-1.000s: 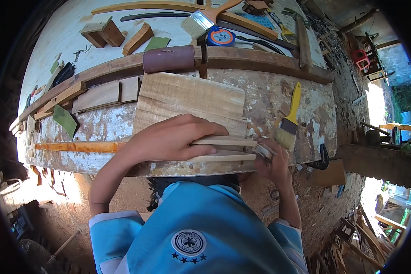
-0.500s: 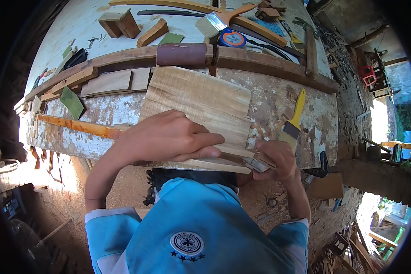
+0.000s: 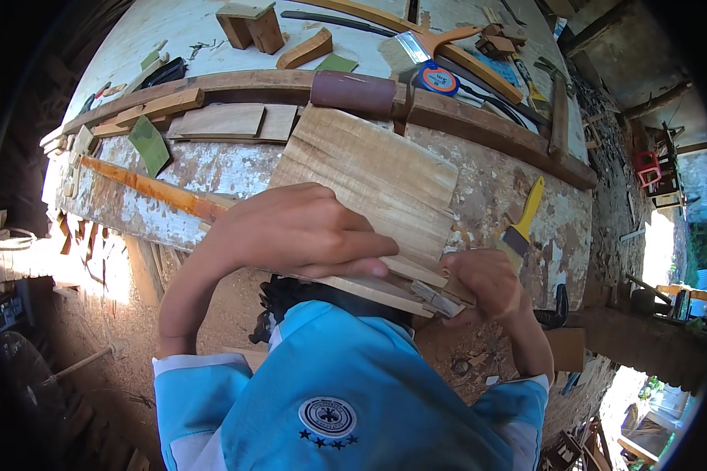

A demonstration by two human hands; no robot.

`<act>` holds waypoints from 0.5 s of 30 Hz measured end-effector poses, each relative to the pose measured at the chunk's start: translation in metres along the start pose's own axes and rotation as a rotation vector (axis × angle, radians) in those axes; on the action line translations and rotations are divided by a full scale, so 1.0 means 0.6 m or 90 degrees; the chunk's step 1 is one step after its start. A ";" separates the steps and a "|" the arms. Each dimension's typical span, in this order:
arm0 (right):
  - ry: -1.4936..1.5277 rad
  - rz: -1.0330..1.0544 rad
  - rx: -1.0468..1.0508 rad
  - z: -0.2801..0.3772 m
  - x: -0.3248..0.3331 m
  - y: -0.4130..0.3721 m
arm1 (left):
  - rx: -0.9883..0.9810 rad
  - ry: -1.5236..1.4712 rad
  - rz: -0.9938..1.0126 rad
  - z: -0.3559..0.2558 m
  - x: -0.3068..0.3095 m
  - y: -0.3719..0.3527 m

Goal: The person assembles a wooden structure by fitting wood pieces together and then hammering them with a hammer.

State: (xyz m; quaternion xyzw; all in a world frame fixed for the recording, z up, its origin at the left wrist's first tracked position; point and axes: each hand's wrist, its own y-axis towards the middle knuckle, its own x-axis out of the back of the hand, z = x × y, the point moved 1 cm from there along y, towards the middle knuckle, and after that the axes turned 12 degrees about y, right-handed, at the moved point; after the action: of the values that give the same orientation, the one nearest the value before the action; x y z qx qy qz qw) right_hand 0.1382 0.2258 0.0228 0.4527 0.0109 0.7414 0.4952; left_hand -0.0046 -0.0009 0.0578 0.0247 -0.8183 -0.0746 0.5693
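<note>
A pale wooden panel (image 3: 369, 177) lies on the bench near its front edge. Thin wooden strips (image 3: 369, 292) run along its near side with a dark gap between them, like a shallow wooden box. My left hand (image 3: 314, 231) rests over the near left part, its fingers bent and closed on the box's edge. At the near right corner my right hand (image 3: 487, 284) is closed around a small, greyish wooden piece (image 3: 436, 298) that touches the strips. The fingers partly cover that piece, so its full shape is hidden.
A brown sandpaper roll (image 3: 353, 93) sits against a long wooden rail (image 3: 495, 129) behind the panel. A yellow-handled brush (image 3: 525, 216) lies to the right, and a black clamp (image 3: 558, 308) grips the bench edge. Farther back are a tape measure (image 3: 437, 79) and a wide brush (image 3: 440, 38).
The view has shifted, so the bench appears farther right and slightly turned. Both hands stay at the box's near edge; the greyish piece in the right hand shows more clearly.
</note>
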 end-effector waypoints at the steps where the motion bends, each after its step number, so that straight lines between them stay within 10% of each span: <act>1: -0.012 -0.002 0.005 0.001 0.000 0.000 | 0.000 -0.001 0.000 0.000 0.001 0.000; 15: -0.099 -0.020 -0.245 -0.033 0.006 0.002 | 0.069 -0.018 -0.052 0.060 -0.044 0.030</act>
State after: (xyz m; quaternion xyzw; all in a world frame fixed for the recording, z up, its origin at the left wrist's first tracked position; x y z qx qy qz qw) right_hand 0.1233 0.2363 0.0144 0.4055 -0.1622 0.6845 0.5837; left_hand -0.0285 0.0234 0.0237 0.0881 -0.8275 -0.0535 0.5519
